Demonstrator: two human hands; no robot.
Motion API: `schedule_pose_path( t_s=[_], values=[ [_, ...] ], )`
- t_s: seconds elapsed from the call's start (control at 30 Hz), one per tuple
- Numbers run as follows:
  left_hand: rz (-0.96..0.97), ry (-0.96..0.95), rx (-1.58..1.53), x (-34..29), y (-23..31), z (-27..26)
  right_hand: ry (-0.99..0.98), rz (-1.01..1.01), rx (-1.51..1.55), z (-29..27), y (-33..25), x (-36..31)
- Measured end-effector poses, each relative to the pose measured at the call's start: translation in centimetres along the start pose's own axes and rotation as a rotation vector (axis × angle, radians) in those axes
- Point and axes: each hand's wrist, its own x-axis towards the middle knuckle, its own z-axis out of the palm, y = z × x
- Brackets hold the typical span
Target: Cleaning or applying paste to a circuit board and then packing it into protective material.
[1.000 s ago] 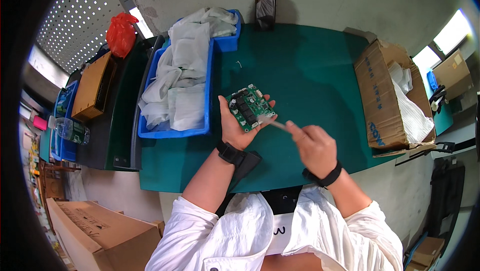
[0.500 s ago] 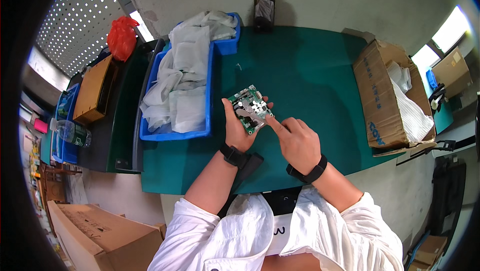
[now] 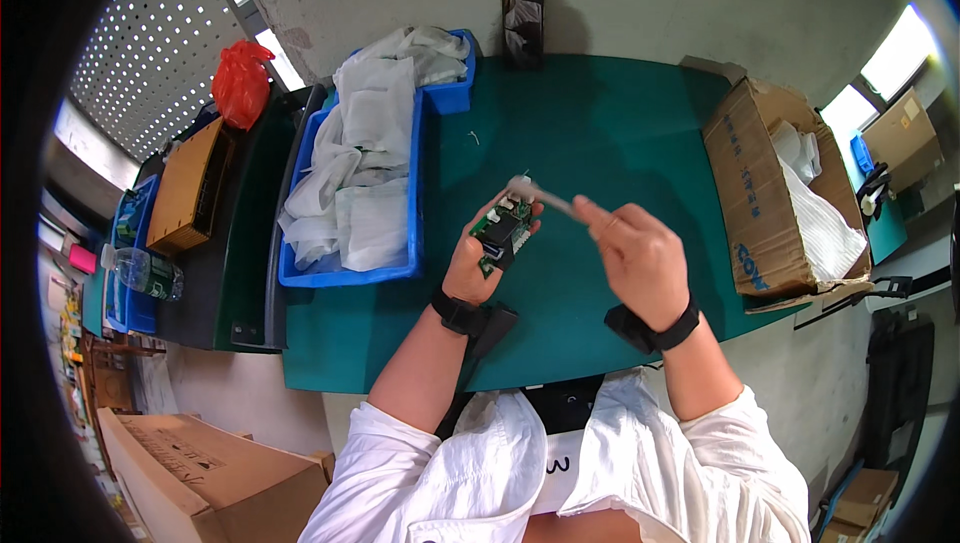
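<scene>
My left hand (image 3: 468,266) grips a green circuit board (image 3: 507,231) by its edges over the table. The board is tilted and shows a large black component and pale connectors along its edges. My right hand (image 3: 643,258) pinches the handle of a pale, slim brush (image 3: 549,200), which looks like a toothbrush. The brush head is at the board's far end, slightly blurred; whether it touches the board I cannot tell. Both wrists wear black straps.
On the green table (image 3: 600,143), blue bins (image 3: 416,183) at left hold several white wrapped packets (image 3: 375,213). A cardboard box (image 3: 745,193) with white packing stands right. A black box (image 3: 523,31) is at the back. A water bottle (image 3: 145,271) lies far left.
My left hand has turned the board so that it tilts more steeply. My right hand has moved right, and the brush head has gone from the board's middle to its far end.
</scene>
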Motion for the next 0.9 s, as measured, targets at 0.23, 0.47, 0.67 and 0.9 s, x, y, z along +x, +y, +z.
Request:
schedule_pose_path(
  t_s=[0.23, 0.47, 0.67, 0.9],
  values=[
    [-0.038, -0.033, -0.071, -0.1, 0.2, 0.1, -0.049, -0.08, 0.103, -0.3, -1.1, -0.4],
    [-0.082, -0.066, -0.299, 0.2, 0.3, 0.2, 0.018, 0.113, -0.047, 0.5, 2.6, -0.4],
    [-0.026, -0.019, -0.114, -0.1, 0.0, -0.3, -0.024, -0.148, 0.142, 0.3, -0.7, -0.9],
    [-0.145, 0.006, -0.423, 0.0, 0.9, 0.1, 0.074, 0.006, 0.023, -0.3, 1.9, -0.5]
  ],
)
